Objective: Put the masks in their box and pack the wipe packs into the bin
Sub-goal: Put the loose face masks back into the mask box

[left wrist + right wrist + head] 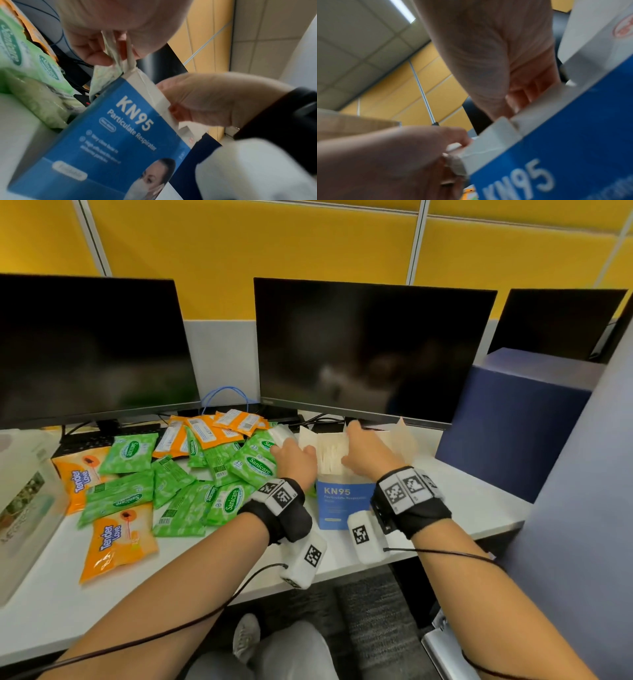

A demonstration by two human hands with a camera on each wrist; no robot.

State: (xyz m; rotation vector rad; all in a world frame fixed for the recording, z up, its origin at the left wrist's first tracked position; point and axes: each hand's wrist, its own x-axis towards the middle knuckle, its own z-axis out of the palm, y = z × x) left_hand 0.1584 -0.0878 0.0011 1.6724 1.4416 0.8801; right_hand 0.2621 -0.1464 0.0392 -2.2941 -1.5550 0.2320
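The blue KN95 mask box (344, 505) stands upright at the desk's middle, its top flaps open and white masks (330, 455) packed inside. My left hand (294, 458) is at the box's top left corner; in the left wrist view its thumb and fingers (97, 58) pinch a wrapped mask (111, 59) together with the side flap. My right hand (368, 451) grips the top right rim of the box (565, 135), thumb outside and fingers (518, 97) curled into the opening, tips hidden. Green and orange wipe packs (191, 487) lie spread out to the left.
A clear plastic bin (24, 491) stands at the desk's far left edge. Two dark monitors (373, 347) and cables run along the back. A dark blue block (507, 433) stands right of the box. The desk's front edge (346, 570) is close to my wrists.
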